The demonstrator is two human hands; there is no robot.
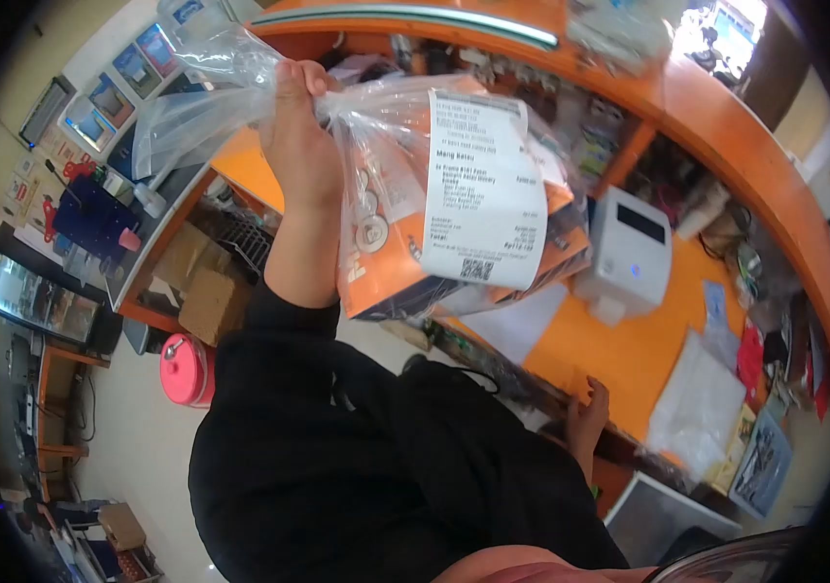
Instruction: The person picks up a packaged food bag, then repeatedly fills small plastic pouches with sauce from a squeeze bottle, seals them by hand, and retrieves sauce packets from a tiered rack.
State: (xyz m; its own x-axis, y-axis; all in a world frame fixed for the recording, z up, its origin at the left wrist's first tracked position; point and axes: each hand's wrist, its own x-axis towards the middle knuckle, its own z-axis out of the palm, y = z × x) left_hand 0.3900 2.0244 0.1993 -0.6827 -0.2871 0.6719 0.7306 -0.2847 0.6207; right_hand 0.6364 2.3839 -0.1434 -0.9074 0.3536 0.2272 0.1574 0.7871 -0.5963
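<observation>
My left hand [300, 131] is closed round the gathered neck of a clear plastic bag [362, 146], and the loose top of the bag spreads out on the far side of the fist. Inside the bag is an orange and dark box [391, 287]. A long white printed receipt [481, 194] with a QR code near its lower end lies against the bag's side. My right hand [587, 416] is lower right at the edge of the orange counter [570, 335], fingers apart, holding nothing.
A white label printer [624, 255] stands on the counter beside the bag. Clear plastic bags [695, 403] and a blue-grey tray [761, 464] lie to the right. A pink drink jug [187, 371] is on the left, near cardboard boxes [214, 306] and a monitor [41, 299].
</observation>
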